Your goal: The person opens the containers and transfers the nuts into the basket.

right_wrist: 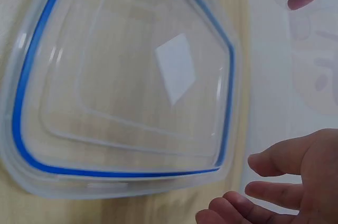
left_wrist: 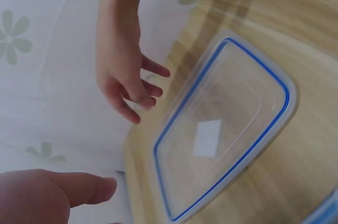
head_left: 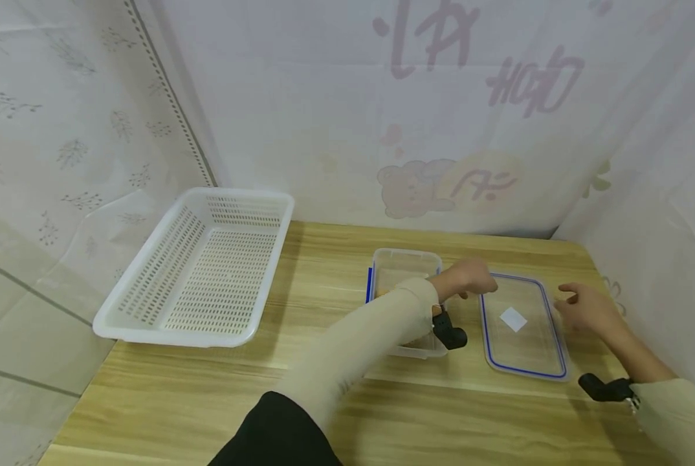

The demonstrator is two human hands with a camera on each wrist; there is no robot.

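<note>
A clear plastic lid (head_left: 525, 346) with a blue seal and a small white paper square (head_left: 513, 319) lies flat on the table. My left hand (head_left: 470, 276) hovers by the lid's far left corner, its thumb stretched out in the left wrist view. Beside the lid's right edge is my right hand (head_left: 592, 314), fingers loosely bent and apart, with nothing between them in the right wrist view. A clear food container (head_left: 408, 259) with a blue clip stands to the left of the lid. My left forearm crosses over it and hides much of its inside.
On the left of the wooden table (head_left: 208, 401) stands a white slotted plastic basket (head_left: 225, 278). Printed cloth (head_left: 324, 116) hangs behind the table and along both sides. Each wrist carries a black camera mount (head_left: 449, 331).
</note>
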